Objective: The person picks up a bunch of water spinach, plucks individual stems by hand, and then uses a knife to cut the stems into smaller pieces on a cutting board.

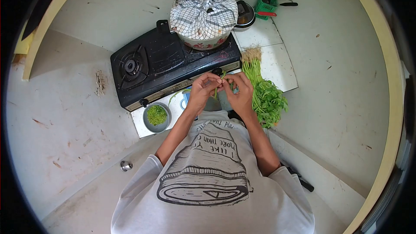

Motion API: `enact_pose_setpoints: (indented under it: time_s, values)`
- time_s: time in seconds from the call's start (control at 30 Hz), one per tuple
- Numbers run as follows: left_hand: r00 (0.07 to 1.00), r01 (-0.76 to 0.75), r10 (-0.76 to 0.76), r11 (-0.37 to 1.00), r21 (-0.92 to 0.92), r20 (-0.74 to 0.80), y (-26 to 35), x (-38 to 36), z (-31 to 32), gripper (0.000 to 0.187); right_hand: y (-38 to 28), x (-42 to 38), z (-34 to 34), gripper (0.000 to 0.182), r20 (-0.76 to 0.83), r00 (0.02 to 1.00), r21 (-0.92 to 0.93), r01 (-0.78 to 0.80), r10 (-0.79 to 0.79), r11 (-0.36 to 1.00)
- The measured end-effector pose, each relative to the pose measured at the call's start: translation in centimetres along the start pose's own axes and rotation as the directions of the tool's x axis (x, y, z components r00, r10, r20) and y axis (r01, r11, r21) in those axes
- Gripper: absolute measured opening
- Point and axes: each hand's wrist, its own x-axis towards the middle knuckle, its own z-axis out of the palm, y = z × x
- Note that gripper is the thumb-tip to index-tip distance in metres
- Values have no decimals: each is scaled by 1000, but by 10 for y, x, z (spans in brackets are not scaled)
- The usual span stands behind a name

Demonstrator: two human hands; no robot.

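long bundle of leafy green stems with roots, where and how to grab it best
Probably best gripped around the bare green stems of the bundle, between the brown stringy roots and the green leaves. Come from above and its right: the black metal gas stove stands close on its left. The stems lie straight and packed together, while the leaves spread loosely.

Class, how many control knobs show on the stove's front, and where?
2. One knob is at the stove's left end, near the grey bowl; the other knob is just beyond the left hand. More may be hidden there.
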Motion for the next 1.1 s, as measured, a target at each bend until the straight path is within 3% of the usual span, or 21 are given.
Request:
enact_pose_setpoints:
  time_s: [0.1,0.27,0.43,0.63,0.7,0.83,1.1]
  values:
    - [999,-12,15,994,-108,28,6,0,7,10,2,-2,3,14,-14,996,85,-82,84,993]
    - [997,56,-49,992,-117,60,8,2,3,11,-1,-6,4,10,0,985,197,-171,174,965]
    - [993,87,-79,991,-101,87,5,1,1,10,-4,-14,5,8,92,905,473,-407,415,782]
    - [992,107,-103,992,-60,73,4,-1,3,14,9,-20,-8,8,0,947,162,-318,322,934]
    - [993,109,-110,994,11,52,3,-3,1,17,15,-23,-11,9,-7,935,240,-342,354,909]
    - [995,95,-95,994,-49,12,6,-5,-1,20,37,-32,-21,11,-7,899,415,-396,438,819]
    - [999,-29,16,958,-284,-51,11,-12,-16,18,85,-57,-39,12,226,869,522,-489,440,699]
